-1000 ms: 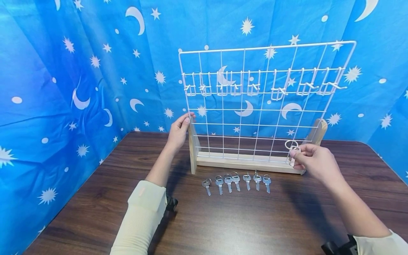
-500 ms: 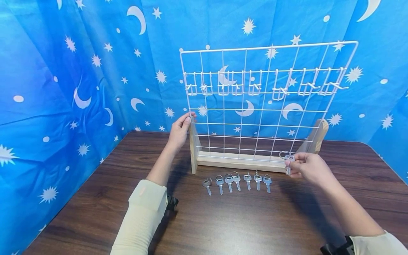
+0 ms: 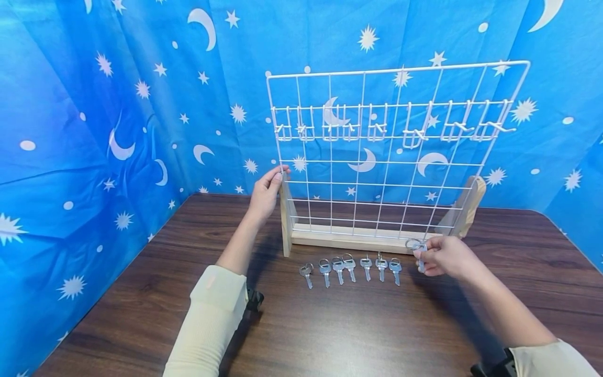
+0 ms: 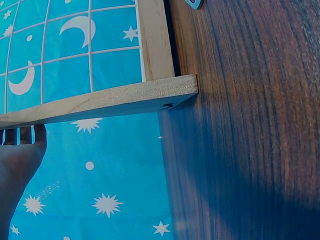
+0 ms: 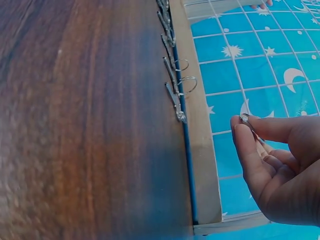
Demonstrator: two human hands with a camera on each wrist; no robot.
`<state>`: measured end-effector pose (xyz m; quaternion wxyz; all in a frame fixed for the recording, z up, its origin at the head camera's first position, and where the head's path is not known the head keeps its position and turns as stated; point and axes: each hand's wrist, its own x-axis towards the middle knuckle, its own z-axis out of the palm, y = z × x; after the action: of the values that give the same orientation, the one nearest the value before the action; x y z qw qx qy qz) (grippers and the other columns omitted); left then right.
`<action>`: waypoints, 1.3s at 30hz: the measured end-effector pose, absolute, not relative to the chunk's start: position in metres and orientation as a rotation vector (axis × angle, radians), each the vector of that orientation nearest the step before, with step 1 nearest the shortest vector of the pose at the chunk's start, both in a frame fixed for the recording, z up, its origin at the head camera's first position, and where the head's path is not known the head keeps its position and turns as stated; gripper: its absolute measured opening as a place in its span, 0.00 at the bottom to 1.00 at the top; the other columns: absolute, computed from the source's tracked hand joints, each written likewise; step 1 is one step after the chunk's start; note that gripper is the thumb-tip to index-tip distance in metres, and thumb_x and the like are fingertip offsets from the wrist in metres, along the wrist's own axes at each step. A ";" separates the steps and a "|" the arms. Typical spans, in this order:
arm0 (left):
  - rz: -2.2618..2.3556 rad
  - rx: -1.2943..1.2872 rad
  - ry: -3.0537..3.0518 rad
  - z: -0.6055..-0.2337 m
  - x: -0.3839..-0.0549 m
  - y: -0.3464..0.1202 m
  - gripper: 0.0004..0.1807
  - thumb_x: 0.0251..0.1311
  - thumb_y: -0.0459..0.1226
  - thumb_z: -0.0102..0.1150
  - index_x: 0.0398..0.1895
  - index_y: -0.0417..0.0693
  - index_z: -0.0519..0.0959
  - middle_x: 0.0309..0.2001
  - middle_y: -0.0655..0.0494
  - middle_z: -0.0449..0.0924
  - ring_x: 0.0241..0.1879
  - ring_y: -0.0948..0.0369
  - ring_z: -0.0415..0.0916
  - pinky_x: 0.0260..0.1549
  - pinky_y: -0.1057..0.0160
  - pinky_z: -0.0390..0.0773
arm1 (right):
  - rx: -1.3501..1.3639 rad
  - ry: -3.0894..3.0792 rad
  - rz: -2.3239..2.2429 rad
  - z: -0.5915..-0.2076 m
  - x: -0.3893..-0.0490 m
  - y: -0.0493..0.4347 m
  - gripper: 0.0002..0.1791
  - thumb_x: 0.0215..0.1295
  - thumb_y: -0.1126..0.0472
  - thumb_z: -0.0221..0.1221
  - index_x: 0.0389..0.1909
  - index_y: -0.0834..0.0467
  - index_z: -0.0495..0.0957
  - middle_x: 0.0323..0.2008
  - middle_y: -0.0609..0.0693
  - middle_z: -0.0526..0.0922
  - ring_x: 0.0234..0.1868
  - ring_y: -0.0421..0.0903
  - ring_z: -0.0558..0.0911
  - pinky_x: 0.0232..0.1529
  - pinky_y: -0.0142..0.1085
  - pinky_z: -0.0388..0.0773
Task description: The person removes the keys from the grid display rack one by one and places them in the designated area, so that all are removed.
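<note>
A white wire grid rack [image 3: 372, 173] with a row of wire hooks [image 3: 414, 133] stands in a wooden base. My left hand [image 3: 265, 195] holds the top of its left wooden upright [image 3: 285, 225], fingertips against the wood in the left wrist view. Thumb and fingers of my right hand [image 3: 449, 256] pinch a silver key [image 3: 421, 262] with a ring, low in front of the base's right part. In the right wrist view only a bit of that key [image 5: 245, 119] shows between the fingertips. Several ringed keys [image 3: 349, 269] lie in a row before the base.
The dark wooden table [image 3: 358, 324] runs under everything. A blue curtain [image 3: 141, 131] with moons and stars hangs behind and at the sides. The right wooden upright [image 3: 471, 204] stands just behind my right hand.
My right hand has moved down and left with the key, from beside the right upright to lower near the table. The left hand stays on the upright; the row of keys is unchanged.
</note>
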<state>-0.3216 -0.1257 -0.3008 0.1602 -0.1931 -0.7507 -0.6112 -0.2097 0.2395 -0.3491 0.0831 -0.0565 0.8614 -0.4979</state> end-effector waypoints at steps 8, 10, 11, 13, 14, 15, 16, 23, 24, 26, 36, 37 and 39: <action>-1.788 -0.555 -2.148 -0.301 -0.322 -0.126 0.20 0.72 0.39 0.38 0.60 0.39 0.70 0.56 0.46 0.73 0.56 0.54 0.70 0.58 0.60 0.65 | -0.138 2.501 -1.511 -0.360 -0.211 0.234 0.07 0.62 0.71 0.53 0.26 0.71 0.71 0.18 0.51 0.78 0.20 0.42 0.78 0.25 0.37 0.81; -1.783 -0.556 -2.148 -0.301 -0.322 -0.126 0.20 0.71 0.40 0.38 0.60 0.39 0.70 0.56 0.46 0.73 0.56 0.54 0.70 0.58 0.60 0.65 | -0.133 2.493 -1.501 -0.364 -0.211 0.234 0.09 0.62 0.72 0.53 0.22 0.67 0.69 0.18 0.50 0.77 0.19 0.41 0.78 0.25 0.37 0.81; -1.779 -0.555 -2.148 -0.301 -0.322 -0.126 0.21 0.71 0.40 0.38 0.60 0.39 0.70 0.56 0.46 0.73 0.56 0.54 0.71 0.58 0.61 0.66 | -0.134 2.494 -1.490 -0.365 -0.211 0.234 0.10 0.62 0.71 0.53 0.21 0.66 0.68 0.17 0.50 0.77 0.19 0.41 0.77 0.24 0.37 0.81; -1.773 -0.557 -2.145 -0.301 -0.322 -0.126 0.21 0.71 0.40 0.38 0.59 0.38 0.70 0.55 0.46 0.74 0.55 0.55 0.71 0.57 0.61 0.66 | -0.129 2.494 -1.463 -0.367 -0.211 0.233 0.12 0.62 0.71 0.54 0.19 0.64 0.66 0.17 0.50 0.75 0.19 0.41 0.77 0.24 0.37 0.81; -1.769 -0.558 -2.143 -0.301 -0.322 -0.126 0.21 0.71 0.40 0.39 0.59 0.38 0.70 0.55 0.46 0.74 0.55 0.55 0.71 0.57 0.61 0.66 | -0.125 2.500 -1.445 -0.367 -0.211 0.233 0.12 0.62 0.71 0.54 0.19 0.64 0.66 0.17 0.50 0.75 0.19 0.41 0.77 0.24 0.36 0.81; -1.765 -0.561 -2.139 -0.301 -0.322 -0.126 0.21 0.71 0.40 0.39 0.59 0.37 0.70 0.55 0.46 0.74 0.55 0.55 0.71 0.57 0.61 0.66 | -0.120 2.505 -1.430 -0.368 -0.211 0.233 0.13 0.61 0.71 0.54 0.19 0.63 0.66 0.17 0.49 0.74 0.19 0.41 0.77 0.24 0.36 0.81; -1.762 -0.563 -2.134 -0.301 -0.322 -0.126 0.20 0.71 0.40 0.39 0.59 0.37 0.70 0.54 0.46 0.74 0.54 0.55 0.72 0.57 0.61 0.67 | -0.113 2.507 -1.419 -0.368 -0.211 0.233 0.13 0.61 0.71 0.54 0.19 0.63 0.66 0.16 0.50 0.74 0.19 0.41 0.76 0.24 0.36 0.81; -1.763 -0.554 -2.141 -0.300 -0.322 -0.126 0.20 0.71 0.40 0.39 0.59 0.38 0.71 0.55 0.47 0.74 0.54 0.55 0.72 0.57 0.61 0.67 | -0.062 2.496 -1.334 -0.371 -0.213 0.232 0.11 0.60 0.71 0.54 0.19 0.63 0.67 0.15 0.49 0.73 0.17 0.40 0.75 0.22 0.34 0.79; -1.773 -0.553 -2.142 -0.299 -0.320 -0.126 0.20 0.71 0.39 0.39 0.59 0.38 0.71 0.55 0.46 0.74 0.55 0.55 0.71 0.57 0.61 0.67 | -0.056 2.497 -1.323 -0.371 -0.214 0.232 0.11 0.60 0.71 0.54 0.19 0.63 0.67 0.15 0.49 0.72 0.17 0.40 0.75 0.22 0.34 0.79; -1.776 -0.554 -2.150 -0.294 -0.314 -0.125 0.20 0.71 0.38 0.39 0.58 0.36 0.70 0.55 0.44 0.73 0.55 0.53 0.71 0.57 0.60 0.67 | -0.039 2.496 -1.312 -0.372 -0.214 0.233 0.11 0.61 0.71 0.54 0.20 0.63 0.68 0.15 0.49 0.73 0.18 0.40 0.75 0.22 0.34 0.79; -1.750 -0.542 -2.179 -0.288 -0.307 -0.123 0.19 0.72 0.36 0.37 0.59 0.35 0.69 0.56 0.42 0.72 0.56 0.51 0.70 0.58 0.59 0.66 | -0.003 2.427 -1.352 -0.377 -0.216 0.238 0.11 0.62 0.69 0.54 0.20 0.63 0.70 0.15 0.49 0.75 0.18 0.40 0.77 0.21 0.32 0.78; -1.756 -0.542 -2.175 -0.291 -0.310 -0.124 0.19 0.72 0.37 0.38 0.59 0.37 0.70 0.56 0.43 0.73 0.56 0.52 0.70 0.58 0.59 0.66 | -0.003 2.422 -1.355 -0.377 -0.216 0.238 0.11 0.62 0.69 0.55 0.20 0.63 0.70 0.15 0.49 0.75 0.18 0.40 0.77 0.21 0.32 0.78; -1.756 -0.545 -2.168 -0.296 -0.317 -0.126 0.20 0.72 0.39 0.38 0.59 0.39 0.70 0.56 0.46 0.73 0.55 0.54 0.71 0.57 0.60 0.67 | -0.006 2.426 -1.350 -0.378 -0.216 0.238 0.11 0.62 0.69 0.55 0.20 0.63 0.70 0.15 0.49 0.75 0.18 0.40 0.77 0.21 0.32 0.78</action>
<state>-0.3173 -0.1255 -0.2963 0.1489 -0.1897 -0.7540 -0.6110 -0.2159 0.2379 -0.3777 0.1815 -0.0023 0.8593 -0.4782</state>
